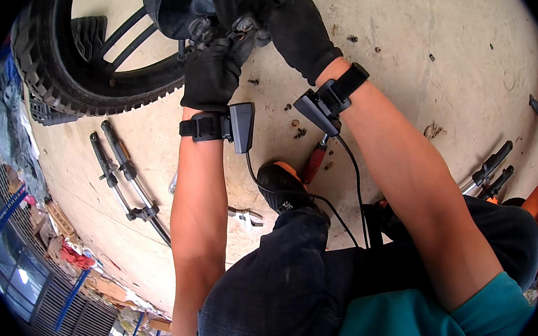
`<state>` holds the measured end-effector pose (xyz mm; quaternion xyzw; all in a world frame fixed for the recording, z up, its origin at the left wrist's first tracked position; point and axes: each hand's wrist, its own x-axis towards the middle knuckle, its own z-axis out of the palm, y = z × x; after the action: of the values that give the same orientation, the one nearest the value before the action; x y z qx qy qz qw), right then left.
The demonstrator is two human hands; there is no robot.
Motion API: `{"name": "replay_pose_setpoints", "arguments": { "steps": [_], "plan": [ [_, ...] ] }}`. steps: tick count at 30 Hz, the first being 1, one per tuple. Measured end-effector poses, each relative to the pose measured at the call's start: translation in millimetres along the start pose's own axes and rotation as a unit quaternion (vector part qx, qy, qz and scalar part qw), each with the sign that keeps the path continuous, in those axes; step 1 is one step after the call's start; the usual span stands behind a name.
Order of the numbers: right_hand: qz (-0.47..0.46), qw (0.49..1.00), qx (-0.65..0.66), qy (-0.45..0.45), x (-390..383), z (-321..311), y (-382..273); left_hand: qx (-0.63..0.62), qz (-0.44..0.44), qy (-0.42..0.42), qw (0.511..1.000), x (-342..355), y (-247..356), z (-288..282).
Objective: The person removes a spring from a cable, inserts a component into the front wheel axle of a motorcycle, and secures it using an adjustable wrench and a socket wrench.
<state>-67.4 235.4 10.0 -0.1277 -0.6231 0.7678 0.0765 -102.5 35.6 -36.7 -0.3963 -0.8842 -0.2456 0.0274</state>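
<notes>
Nearest us, well on our side of the wheel [50,78], we have the pale-handled tool [246,218] on the floor, then our shoe [281,186] and, to its right, the red-handled tool [314,163]. A pair of fork tubes [125,168] lies below the wheel's left part, apart from its tyre [71,96]. Closer to the wheel come our gloved hands, at its lower right: the left hand [213,74] curls its fingers by a small metal part [199,29], while the right hand [298,31] bends over a metal fitting [243,24] just beside it. We cannot tell whether either one pinches anything, since the gloves hide the fingertips. Beyond them, the round black housing [169,13] sits in front of the wheel's spokes [120,36]; we cannot tell if it is joined to the wheel. We judge the housing stiff, fairly light and perhaps smooth enough to slip in gloves, so we would cup its rim from both sides, and hold the fitting by its solid metal. The wheel looks heavy and rigid; we would steady it by the knobbly tyre, which should give good purchase.
</notes>
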Motion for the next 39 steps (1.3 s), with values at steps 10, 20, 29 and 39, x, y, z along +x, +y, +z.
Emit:
{"name": "replay_pose_setpoints", "arguments": {
  "steps": [10, 20, 29, 39],
  "plan": [
    [-0.087, 0.994, -0.070, 0.012, 0.0, -1.2, 17.3, -0.551, -0.286, -0.006, 0.784, 0.3, -4.4, 15.4],
    [-0.053, 0.990, -0.132, -0.008, 0.8, -3.5, 23.0, -0.638, -0.296, -0.013, 0.711, -5.6, -22.4, 19.0],
    [-0.050, 0.993, -0.111, 0.004, -2.0, -3.0, 18.3, -0.654, -0.310, 0.019, 0.690, -0.2, -2.2, 12.9],
    [-0.025, 0.998, -0.054, 0.015, -2.3, 1.7, 21.7, -0.529, -0.261, 0.113, 0.800, -10.3, 8.1, 12.9]
  ]
}}
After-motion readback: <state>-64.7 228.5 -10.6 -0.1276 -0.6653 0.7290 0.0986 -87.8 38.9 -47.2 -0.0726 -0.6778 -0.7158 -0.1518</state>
